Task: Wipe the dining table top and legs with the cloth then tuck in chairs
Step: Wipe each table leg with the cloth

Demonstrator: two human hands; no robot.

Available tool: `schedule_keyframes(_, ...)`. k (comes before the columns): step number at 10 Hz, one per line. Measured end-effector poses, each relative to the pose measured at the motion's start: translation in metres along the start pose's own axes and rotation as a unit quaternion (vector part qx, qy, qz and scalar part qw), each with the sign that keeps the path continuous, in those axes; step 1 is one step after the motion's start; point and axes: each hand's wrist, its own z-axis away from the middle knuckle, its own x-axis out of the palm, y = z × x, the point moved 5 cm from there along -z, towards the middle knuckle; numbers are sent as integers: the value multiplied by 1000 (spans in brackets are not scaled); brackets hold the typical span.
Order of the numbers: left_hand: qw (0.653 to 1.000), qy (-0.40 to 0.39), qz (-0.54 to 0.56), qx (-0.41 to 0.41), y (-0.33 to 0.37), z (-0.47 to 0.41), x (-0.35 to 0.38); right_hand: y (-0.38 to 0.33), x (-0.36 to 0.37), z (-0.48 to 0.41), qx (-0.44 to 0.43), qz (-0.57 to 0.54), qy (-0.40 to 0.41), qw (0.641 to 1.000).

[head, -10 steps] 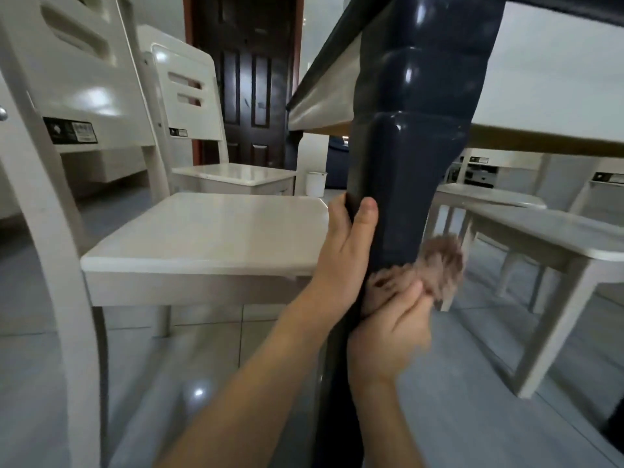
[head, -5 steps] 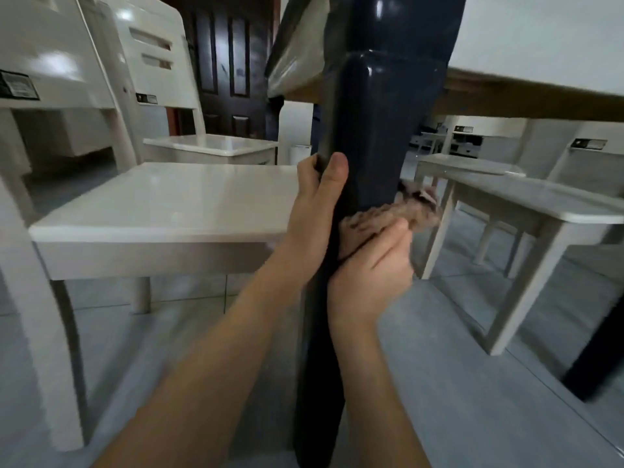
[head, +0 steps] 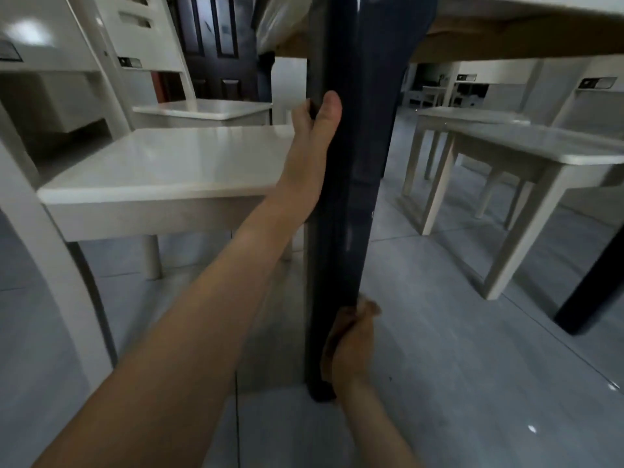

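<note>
A glossy dark blue table leg runs down the middle of the head view to the grey floor. My left hand grips the leg's left side at mid height, thumb on the front face. Low on the leg, close to its foot, my right hand holds the brown cloth against the leg's right side. Only a small tuft of the cloth shows above my fingers. The underside of the table top is along the upper right.
A white chair stands just left of the leg, another white chair behind it. Two white chairs sit under the table at right. A second dark table leg stands at far right. A dark door is behind.
My right hand has slid the cloth down the leg from mid height to near the foot. My left hand has kept its grip. The view has tilted downward.
</note>
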Motion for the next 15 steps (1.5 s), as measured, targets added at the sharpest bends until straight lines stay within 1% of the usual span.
schedule_keyframes(1,998,9,-56,26,-3,4,-5,-51,19,-5,-63,10,29,998)
schedule_keyframes(2,994,19,-95,50,-15,20,-21,-87,21,3,-42,-36,81,995)
schedule_keyframes(3,990,23,-132,30,-28,59,-28,-92,-5,28,23,-44,131,990)
schedule_keyframes(4,968,-23,-235,-84,-46,120,-35,-96,-27,69,195,-27,148,969)
schedule_keyframes(5,919,-76,-277,-270,-55,215,-51,-119,-47,119,335,-130,226,906)
schedule_keyframes(6,863,-31,-253,-435,6,300,-64,-187,-65,171,384,-98,167,903)
schedule_keyframes(7,819,46,-206,-533,126,329,-52,-296,-78,215,402,28,214,890)
schedule_keyframes(8,810,60,-157,-562,267,306,-14,-425,-69,245,402,114,243,876)
schedule_keyframes(9,829,40,-130,-543,392,250,26,-548,-38,268,415,59,263,869)
schedule_keyframes(10,855,-11,-133,-501,484,193,55,-649,-13,288,391,58,255,882)
schedule_keyframes(11,881,-85,-126,-449,546,154,77,-725,-5,315,348,47,305,885)
schedule_keyframes(12,885,-174,-145,-406,577,142,89,-767,-11,352,326,-32,374,868)
schedule_keyframes(13,869,-211,-161,-418,581,157,85,-792,-34,401,270,-151,394,866)
schedule_keyframes(14,845,-230,-193,-443,566,179,81,-784,-88,449,218,-197,405,866)
schedule_keyframes(15,824,-228,-198,-480,552,194,109,-791,-141,480,154,-244,376,880)
